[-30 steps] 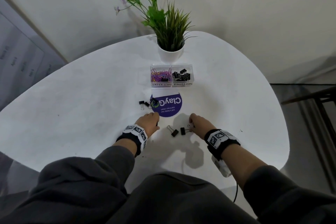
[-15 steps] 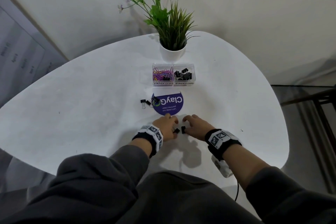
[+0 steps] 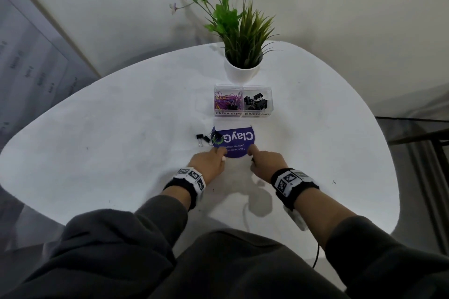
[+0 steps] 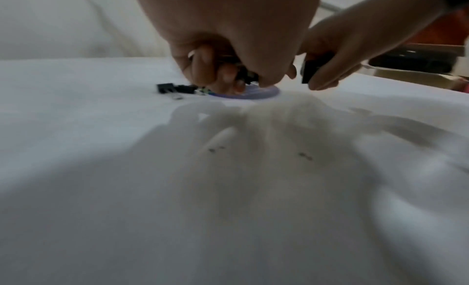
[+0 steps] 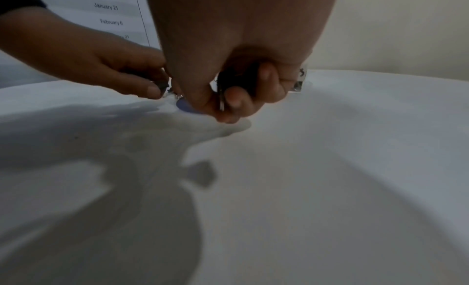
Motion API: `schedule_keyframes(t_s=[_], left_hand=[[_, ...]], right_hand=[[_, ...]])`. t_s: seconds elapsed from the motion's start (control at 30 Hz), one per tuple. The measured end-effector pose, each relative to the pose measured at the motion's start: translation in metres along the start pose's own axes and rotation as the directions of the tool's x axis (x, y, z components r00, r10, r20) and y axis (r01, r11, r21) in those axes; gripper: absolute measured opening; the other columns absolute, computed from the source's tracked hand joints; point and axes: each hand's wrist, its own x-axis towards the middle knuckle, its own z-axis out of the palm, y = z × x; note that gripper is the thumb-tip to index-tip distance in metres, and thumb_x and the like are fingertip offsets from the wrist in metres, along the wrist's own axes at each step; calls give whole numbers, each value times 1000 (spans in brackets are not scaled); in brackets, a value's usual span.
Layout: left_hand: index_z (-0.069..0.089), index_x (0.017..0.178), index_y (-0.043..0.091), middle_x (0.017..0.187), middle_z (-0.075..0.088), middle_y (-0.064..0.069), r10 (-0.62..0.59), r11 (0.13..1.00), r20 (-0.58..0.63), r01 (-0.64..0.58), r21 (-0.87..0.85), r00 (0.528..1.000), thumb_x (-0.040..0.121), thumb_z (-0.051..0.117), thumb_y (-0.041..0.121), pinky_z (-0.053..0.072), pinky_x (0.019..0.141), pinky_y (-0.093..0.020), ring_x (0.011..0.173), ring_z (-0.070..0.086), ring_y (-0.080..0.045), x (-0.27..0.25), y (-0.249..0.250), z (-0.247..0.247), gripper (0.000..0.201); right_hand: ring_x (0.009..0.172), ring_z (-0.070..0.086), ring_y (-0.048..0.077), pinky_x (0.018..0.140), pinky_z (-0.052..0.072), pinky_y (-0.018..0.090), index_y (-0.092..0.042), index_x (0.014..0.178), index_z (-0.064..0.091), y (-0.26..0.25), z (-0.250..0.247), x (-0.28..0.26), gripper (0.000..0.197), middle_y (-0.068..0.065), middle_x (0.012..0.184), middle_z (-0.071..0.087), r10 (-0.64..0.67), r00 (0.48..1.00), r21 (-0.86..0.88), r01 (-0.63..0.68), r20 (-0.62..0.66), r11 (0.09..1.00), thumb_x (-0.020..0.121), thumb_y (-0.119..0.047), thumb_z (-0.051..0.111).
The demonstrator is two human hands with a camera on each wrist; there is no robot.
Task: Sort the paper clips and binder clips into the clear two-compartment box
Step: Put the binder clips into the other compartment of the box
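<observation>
Head view, left to right. The white table [image 3: 97, 153] fills the middle of the frame. Just left of centre, three loose binder clips [image 3: 206, 139] lie in a tight group, the rightmost overlapping the left edge of a purple sticker [image 3: 239, 139] printed "ClayG".

Below the group, the left hand [image 3: 209, 165] has its fingers curled, fingertips at the lower left edge of the sticker. In the left wrist view, those fingers grip a small black binder clip [image 4: 245, 75] above the table surface.

At the lower right edge of the sticker, the right hand [image 3: 266, 164] is also curled. In the right wrist view, its fingers and thumb pinch a second black clip [image 5: 238, 78], whose wire handle points downward. The two hands are near each other but apart.

Above the sticker, in the upper centre of the frame, stands the clear two-compartment box [image 3: 243, 114]. Its left compartment, labelled "PAPER CLIPS", holds coloured paper clips [image 3: 224, 102] and at least one black clip. Its right compartment, labelled "BINDER CLIPS", holds black clips [image 3: 256, 103].

Directly behind the box stands a white pot [image 3: 241, 75] with a green plant.
</observation>
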Motion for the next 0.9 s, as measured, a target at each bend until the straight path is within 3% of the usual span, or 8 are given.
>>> schedule_keyframes(t_s=[0.17,0.27,0.37,0.5,0.7,0.83,0.9], left_hand=[[51,119,9,124,48,-15,-224,968,-115,206,-144,968,97,41,19,47,82,-37,97,60,-34,7,-47,-32,26],[53,117,6,127,42,-17,-315,919,-78,284,-273,946,94,44,10,45,87,-35,101,58,-35,16,-67,-45,25],[48,127,12,132,37,-16,-293,911,-1,279,-304,956,91,55,17,44,95,-35,111,55,-35,22,-68,-49,37],[40,135,15,134,38,-16,-229,947,65,237,-214,971,86,65,27,43,99,-39,118,51,-36,28,-62,-41,56],[49,119,2,124,45,-20,-235,947,84,247,-204,968,92,57,29,44,93,-39,108,56,-37,39,-55,-35,38],[49,115,-1,125,45,-20,-194,967,71,203,-151,978,97,48,20,44,90,-39,106,56,-37,38,-55,-34,28],[47,116,1,124,45,-20,-173,970,48,179,-164,984,95,46,13,45,86,-38,102,56,-37,36,-56,-32,25]], right_hand=[[110,58,33,89,46,38,-14,130,43,-29,-24,34,35,13,129,55,-30,1000,52,30,-6,998,96,-11,35],[107,58,37,86,49,45,-16,134,37,-50,-33,57,40,15,129,49,-100,995,28,101,-6,995,95,-8,40],[103,59,40,72,45,41,-13,136,35,-66,-34,73,38,18,125,48,-158,987,-91,158,5,983,98,-15,40],[99,60,40,67,42,40,-10,130,38,-70,-28,82,36,18,120,50,-163,987,-127,162,3,979,96,-17,46],[102,60,38,74,47,42,-5,122,41,-67,-25,79,31,18,120,53,-67,998,26,67,-20,997,95,-18,48],[110,58,35,76,42,36,-2,121,44,-58,-29,77,31,18,123,57,-15,998,26,14,63,1000,96,-19,43],[106,59,34,75,43,37,-2,119,44,-53,-31,75,29,18,117,60,-8,998,51,5,67,999,95,-18,42]])
